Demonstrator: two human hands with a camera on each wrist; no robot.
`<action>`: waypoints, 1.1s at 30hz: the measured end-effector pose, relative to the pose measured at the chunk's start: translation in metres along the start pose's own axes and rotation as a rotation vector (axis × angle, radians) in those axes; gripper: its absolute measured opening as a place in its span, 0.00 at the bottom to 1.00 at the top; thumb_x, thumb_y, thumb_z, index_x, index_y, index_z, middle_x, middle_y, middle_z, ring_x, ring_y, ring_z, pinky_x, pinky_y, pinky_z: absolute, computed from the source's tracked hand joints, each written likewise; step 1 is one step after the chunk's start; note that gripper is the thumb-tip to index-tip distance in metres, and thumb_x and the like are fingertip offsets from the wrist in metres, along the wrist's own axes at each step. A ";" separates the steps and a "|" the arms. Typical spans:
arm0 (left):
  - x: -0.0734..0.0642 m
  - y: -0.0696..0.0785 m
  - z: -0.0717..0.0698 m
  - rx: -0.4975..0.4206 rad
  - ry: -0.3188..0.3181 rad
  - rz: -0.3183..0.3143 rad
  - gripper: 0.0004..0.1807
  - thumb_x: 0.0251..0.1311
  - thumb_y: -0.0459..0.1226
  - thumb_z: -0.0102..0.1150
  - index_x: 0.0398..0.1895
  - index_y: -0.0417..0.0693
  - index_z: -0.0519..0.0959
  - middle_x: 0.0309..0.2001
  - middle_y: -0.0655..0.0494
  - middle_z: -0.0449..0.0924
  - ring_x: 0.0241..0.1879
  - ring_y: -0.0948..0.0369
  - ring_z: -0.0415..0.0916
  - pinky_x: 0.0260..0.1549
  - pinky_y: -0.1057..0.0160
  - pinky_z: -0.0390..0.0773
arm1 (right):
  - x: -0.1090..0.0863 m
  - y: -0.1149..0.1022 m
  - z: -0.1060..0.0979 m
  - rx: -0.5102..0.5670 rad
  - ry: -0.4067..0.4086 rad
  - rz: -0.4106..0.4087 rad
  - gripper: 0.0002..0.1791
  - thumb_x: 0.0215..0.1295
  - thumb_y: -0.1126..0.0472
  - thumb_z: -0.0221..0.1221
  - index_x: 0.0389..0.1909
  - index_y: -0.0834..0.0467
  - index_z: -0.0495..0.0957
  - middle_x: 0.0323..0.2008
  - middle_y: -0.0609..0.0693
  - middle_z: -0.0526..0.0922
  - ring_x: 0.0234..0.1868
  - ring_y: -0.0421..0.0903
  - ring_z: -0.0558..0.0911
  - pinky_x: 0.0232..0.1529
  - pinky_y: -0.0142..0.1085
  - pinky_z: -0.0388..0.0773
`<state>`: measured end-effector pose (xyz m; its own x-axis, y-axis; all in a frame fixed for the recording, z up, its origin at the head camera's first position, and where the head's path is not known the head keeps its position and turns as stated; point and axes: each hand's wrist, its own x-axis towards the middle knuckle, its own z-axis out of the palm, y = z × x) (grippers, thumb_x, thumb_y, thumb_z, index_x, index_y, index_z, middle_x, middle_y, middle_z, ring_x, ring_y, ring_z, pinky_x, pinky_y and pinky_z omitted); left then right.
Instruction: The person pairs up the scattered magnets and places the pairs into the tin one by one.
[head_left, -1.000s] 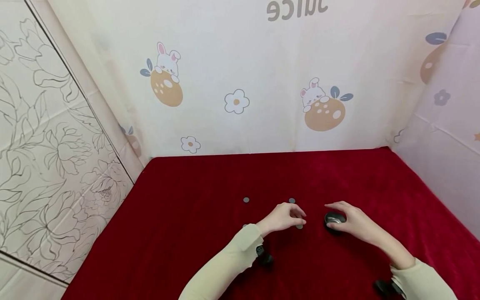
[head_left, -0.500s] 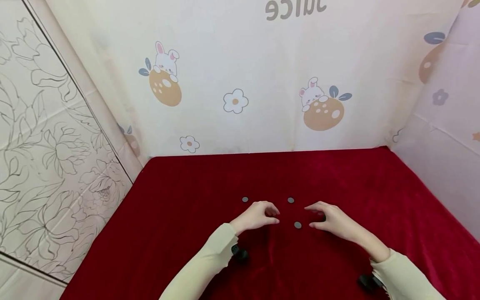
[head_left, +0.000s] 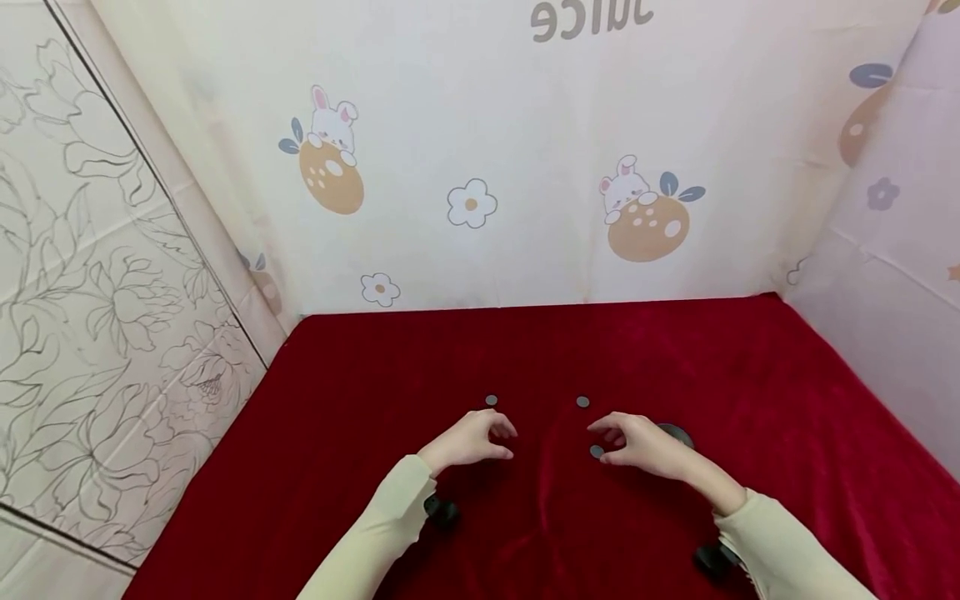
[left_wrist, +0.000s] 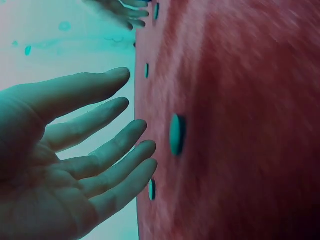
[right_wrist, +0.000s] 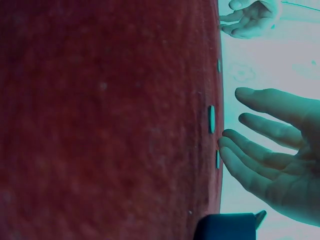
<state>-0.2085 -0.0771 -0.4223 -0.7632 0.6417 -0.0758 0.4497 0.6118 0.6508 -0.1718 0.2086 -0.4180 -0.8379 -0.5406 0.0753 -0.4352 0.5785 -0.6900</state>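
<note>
In the head view my left hand (head_left: 468,437) hovers low over the red cloth, fingers loosely bent and holding nothing. A small grey disc (head_left: 491,400) lies just beyond it, and the left wrist view shows another disc (left_wrist: 177,135) near its fingertips. My right hand (head_left: 641,442), also with nothing in its grasp, hangs relaxed beside a third disc (head_left: 596,452). Farther back lies one more disc (head_left: 582,402). Partly hidden behind the right hand is a dark rounded object (head_left: 677,433); its kind cannot be made out. It appears as a dark shape (right_wrist: 227,227) in the right wrist view.
Red velvety cloth (head_left: 375,375) covers the table. A pale printed curtain (head_left: 480,125) hangs along its back edge, with a floral panel (head_left: 112,292) on the left and more curtain (head_left: 885,292) on the right.
Both hands have moved left. My left hand has drawn away from the front right disc. The right hand has come away from the dark rounded object, which stays about where it was.
</note>
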 end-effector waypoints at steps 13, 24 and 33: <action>-0.009 -0.018 -0.004 0.093 -0.061 0.005 0.14 0.43 0.33 0.67 0.36 0.42 0.78 0.31 0.56 0.73 0.32 0.62 0.71 0.30 0.72 0.70 | 0.013 0.006 0.008 -0.052 -0.064 -0.004 0.16 0.45 0.68 0.64 0.37 0.68 0.76 0.31 0.52 0.75 0.31 0.46 0.75 0.30 0.30 0.72; -0.008 -0.016 0.000 0.082 -0.041 -0.026 0.09 0.43 0.31 0.66 0.30 0.41 0.79 0.30 0.57 0.74 0.27 0.66 0.71 0.27 0.73 0.70 | 0.015 0.006 0.011 -0.144 -0.017 -0.034 0.11 0.42 0.71 0.64 0.31 0.66 0.79 0.28 0.50 0.75 0.27 0.43 0.75 0.27 0.29 0.72; -0.003 -0.017 0.002 0.065 -0.047 -0.017 0.05 0.45 0.31 0.65 0.27 0.42 0.80 0.25 0.59 0.77 0.23 0.70 0.70 0.24 0.74 0.71 | 0.018 0.002 0.011 -0.150 -0.013 -0.006 0.07 0.43 0.72 0.62 0.28 0.66 0.78 0.26 0.50 0.76 0.24 0.39 0.74 0.25 0.28 0.71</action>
<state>-0.2127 -0.0881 -0.4347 -0.7491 0.6509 -0.1233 0.4668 0.6508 0.5988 -0.1837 0.1932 -0.4261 -0.8312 -0.5517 0.0695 -0.4857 0.6595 -0.5737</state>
